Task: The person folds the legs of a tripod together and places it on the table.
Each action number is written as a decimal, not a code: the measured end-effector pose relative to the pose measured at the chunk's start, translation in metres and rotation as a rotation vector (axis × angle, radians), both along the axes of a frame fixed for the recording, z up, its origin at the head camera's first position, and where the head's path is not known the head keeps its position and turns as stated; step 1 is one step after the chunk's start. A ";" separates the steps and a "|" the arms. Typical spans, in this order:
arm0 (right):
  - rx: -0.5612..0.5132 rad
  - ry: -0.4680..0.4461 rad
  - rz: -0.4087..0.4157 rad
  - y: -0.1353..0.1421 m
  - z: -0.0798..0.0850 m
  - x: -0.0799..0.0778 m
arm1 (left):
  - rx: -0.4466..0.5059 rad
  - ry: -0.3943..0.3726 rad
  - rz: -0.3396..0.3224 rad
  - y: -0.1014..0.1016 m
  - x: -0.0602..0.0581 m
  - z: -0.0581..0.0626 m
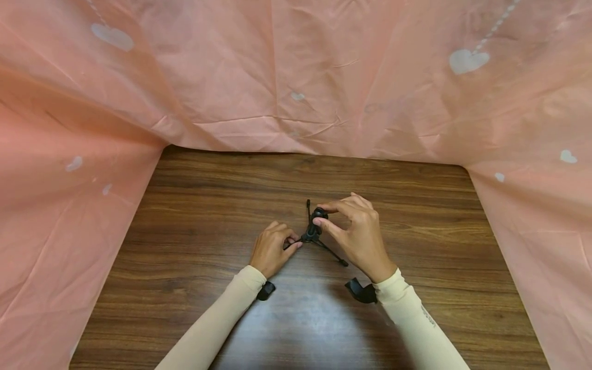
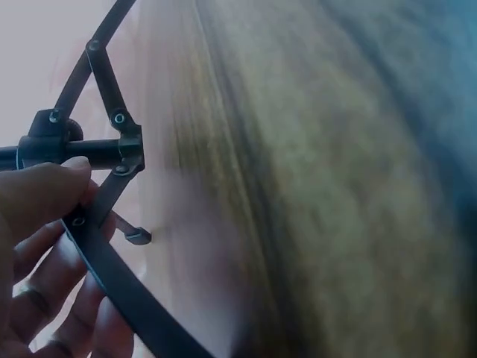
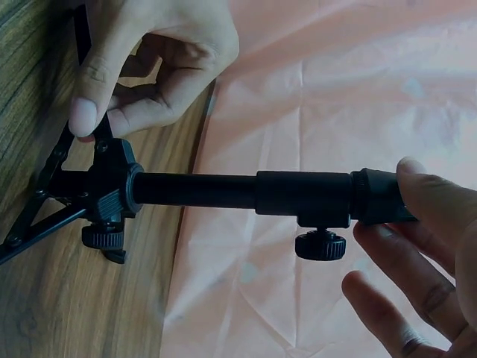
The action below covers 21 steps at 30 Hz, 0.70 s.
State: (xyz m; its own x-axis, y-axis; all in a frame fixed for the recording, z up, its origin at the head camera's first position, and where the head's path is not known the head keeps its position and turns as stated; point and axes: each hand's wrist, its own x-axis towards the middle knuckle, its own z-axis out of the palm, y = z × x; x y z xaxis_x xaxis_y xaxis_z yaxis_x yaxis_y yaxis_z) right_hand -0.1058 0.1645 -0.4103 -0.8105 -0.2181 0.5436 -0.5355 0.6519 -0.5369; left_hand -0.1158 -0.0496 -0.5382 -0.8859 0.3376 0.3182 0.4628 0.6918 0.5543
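A small black tripod (image 1: 311, 235) stands on the table with its legs spread. My left hand (image 1: 272, 247) pinches one leg near the hub between thumb and fingers; in the left wrist view that leg (image 2: 141, 298) curves down past the fingers, below the hinged braces. At the top of the centre column (image 3: 195, 189), my right hand (image 1: 362, 235) grips the black head between thumb and fingertips. A knurled knob (image 3: 320, 245) sits on the column's side just short of that hand, and another knob (image 3: 103, 236) is at the hub.
The brown wood-grain table (image 1: 208, 190) is bordered at the back and sides by a pink curtain (image 1: 314, 67) with white hearts. Dark curved wrist pieces (image 1: 361, 291) stick out inward from both cream sleeves (image 1: 407, 308).
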 end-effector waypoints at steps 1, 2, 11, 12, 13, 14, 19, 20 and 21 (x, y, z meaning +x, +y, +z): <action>-0.001 -0.003 -0.003 0.000 0.000 0.000 | 0.002 0.009 0.004 0.000 0.000 0.000; -0.003 -0.007 -0.004 -0.001 0.000 0.000 | 0.005 0.017 0.009 0.001 0.001 0.000; -0.014 -0.027 -0.012 0.000 0.000 -0.002 | -0.009 0.042 0.047 0.006 0.003 0.002; -0.016 -0.028 -0.010 0.000 0.000 -0.002 | -0.014 0.036 0.048 0.006 0.003 0.003; -0.016 -0.029 -0.009 0.000 0.000 -0.002 | -0.016 0.035 0.051 0.006 0.003 0.003; -0.015 -0.031 -0.007 0.000 0.001 -0.002 | -0.017 0.034 0.053 0.006 0.004 0.003; -0.008 -0.031 -0.006 -0.003 0.001 -0.002 | -0.028 0.053 0.068 0.006 0.005 0.002; -0.007 -0.030 -0.008 -0.003 0.001 -0.002 | -0.031 0.059 0.071 0.006 0.005 0.001; -0.006 -0.027 -0.011 -0.004 0.000 -0.002 | -0.032 0.063 0.074 0.006 0.005 0.001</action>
State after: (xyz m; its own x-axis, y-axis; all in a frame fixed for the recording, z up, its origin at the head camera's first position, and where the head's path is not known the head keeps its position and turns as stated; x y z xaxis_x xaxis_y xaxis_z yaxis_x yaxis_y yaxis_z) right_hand -0.1076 0.1607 -0.4099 -0.8273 -0.2063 0.5224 -0.5136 0.6543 -0.5550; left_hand -0.1112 -0.0440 -0.5376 -0.8871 0.2833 0.3644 0.4434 0.7423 0.5024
